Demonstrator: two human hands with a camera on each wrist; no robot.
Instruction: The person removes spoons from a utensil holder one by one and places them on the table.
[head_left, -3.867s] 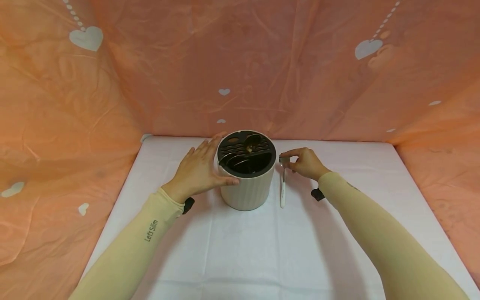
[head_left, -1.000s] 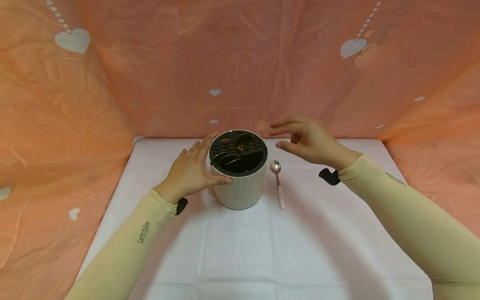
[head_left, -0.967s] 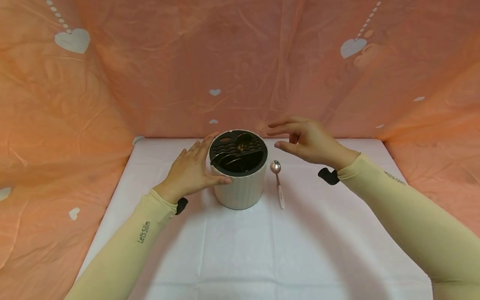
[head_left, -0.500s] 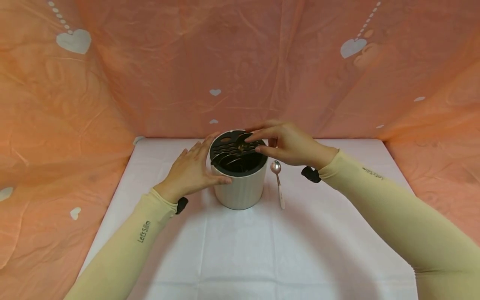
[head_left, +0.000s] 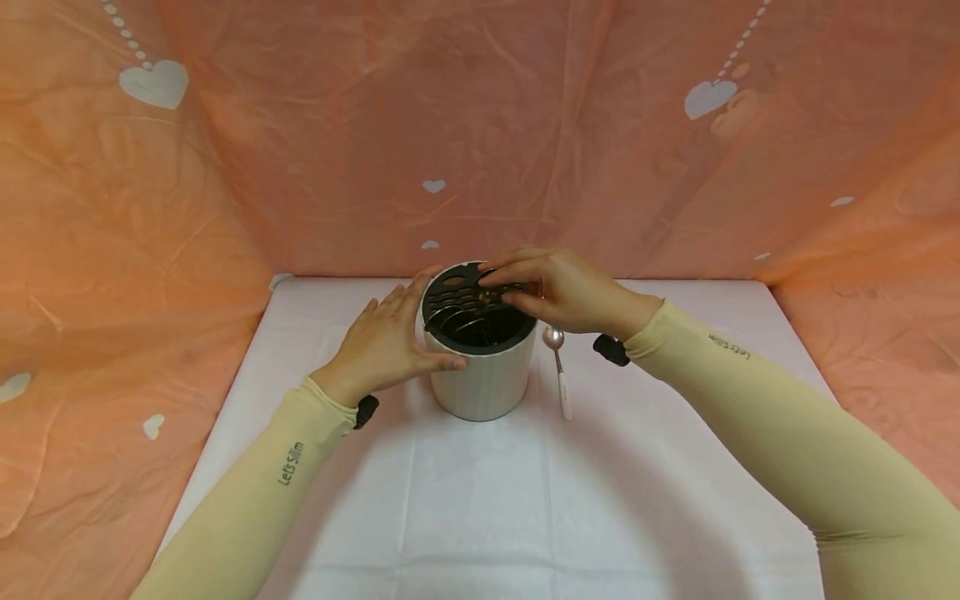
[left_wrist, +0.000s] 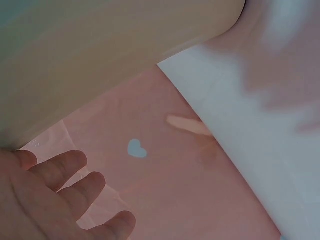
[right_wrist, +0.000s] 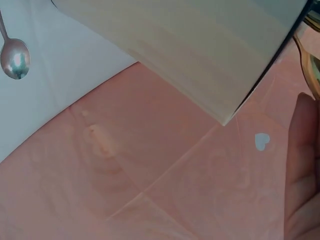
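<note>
A gold-coloured metal utensil [head_left: 487, 297] stands head-up in the black slotted lid [head_left: 487, 348] of the round off-white holder [head_left: 483, 392], right at the nearer right hand [head_left: 570, 290]; whether its bent fingers pinch it, I cannot tell. The left hand [head_left: 386, 343] rests straight-fingered, ungrasping, against the holder's left side.

Over at nine o'clock the orange curtain [head_left: 97, 283] glows brightest, faint shadows cross the white cloth [head_left: 480, 500] towards five, the spoon [head_left: 553, 337] glints, and both wrist views look dim and hazy
</note>
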